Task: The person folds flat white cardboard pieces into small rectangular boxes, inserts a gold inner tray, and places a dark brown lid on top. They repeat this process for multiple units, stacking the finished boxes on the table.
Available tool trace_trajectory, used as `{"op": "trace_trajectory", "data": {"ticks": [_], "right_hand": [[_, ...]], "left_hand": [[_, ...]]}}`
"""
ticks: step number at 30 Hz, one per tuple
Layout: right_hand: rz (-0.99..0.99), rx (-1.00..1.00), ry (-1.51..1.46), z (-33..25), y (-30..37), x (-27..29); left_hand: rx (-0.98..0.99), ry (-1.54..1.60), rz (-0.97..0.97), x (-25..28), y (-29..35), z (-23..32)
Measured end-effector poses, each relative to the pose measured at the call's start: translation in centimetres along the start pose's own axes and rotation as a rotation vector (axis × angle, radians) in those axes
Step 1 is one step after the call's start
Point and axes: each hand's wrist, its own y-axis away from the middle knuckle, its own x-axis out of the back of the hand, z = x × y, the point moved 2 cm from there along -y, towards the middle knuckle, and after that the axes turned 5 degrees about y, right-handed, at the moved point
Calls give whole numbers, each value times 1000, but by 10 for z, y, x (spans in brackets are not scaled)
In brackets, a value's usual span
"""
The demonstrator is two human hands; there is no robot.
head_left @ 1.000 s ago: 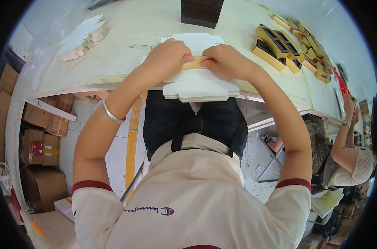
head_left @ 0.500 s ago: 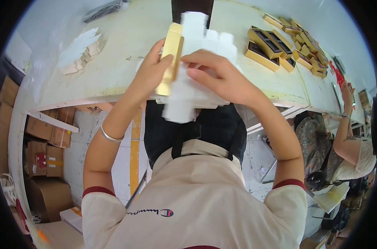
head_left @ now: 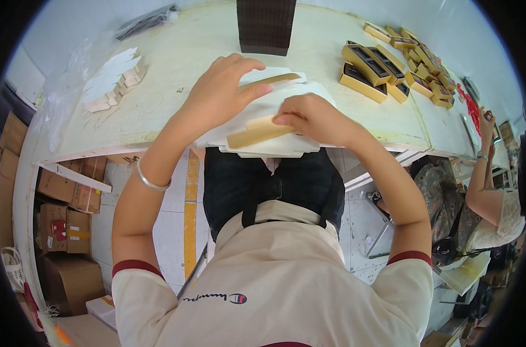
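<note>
A gold-and-white carton blank point(head_left: 254, 136), gold on one face and white on the other, lies partly folded before me at the table's front edge. My left hand point(head_left: 225, 89) is at its far side, thumb over a raised gold strip and fingers curved beyond it. With its fingers bent together, my right hand point(head_left: 312, 118) pinches the upper right end of the near gold panel. Beneath is a stack of flat white blanks point(head_left: 274, 154), overhanging the table edge above my lap. The hands cover parts of the carton.
A dark brown block-like stack point(head_left: 266, 29) stands at the far middle. White cut-out card pieces point(head_left: 112, 81) are stacked on the left. Several gold boxes with dark inserts point(head_left: 364, 81) lie to the right. A co-worker's arm point(head_left: 484, 185) shows at far right; cardboard boxes point(head_left: 54, 225) sit below left.
The gold piece was upright in my left hand; now gold panels lie slanted across the white stack. My left hand moved slightly farther away, the right hand lower. The white stack shifted, uncovering the dark block.
</note>
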Motion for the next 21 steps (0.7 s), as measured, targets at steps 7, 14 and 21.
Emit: {"op": "trace_trajectory", "data": {"ticks": [7, 14, 21], "right_hand": [[-211, -250, -156, -1, -21, 1], [172, 315, 226, -6, 5, 7], [38, 154, 266, 6, -13, -6]], "left_hand": [[-73, -69, -232, -6, 42, 32], [-223, -226, -147, -19, 51, 24], [-39, -75, -120, -21, 35, 3]]}}
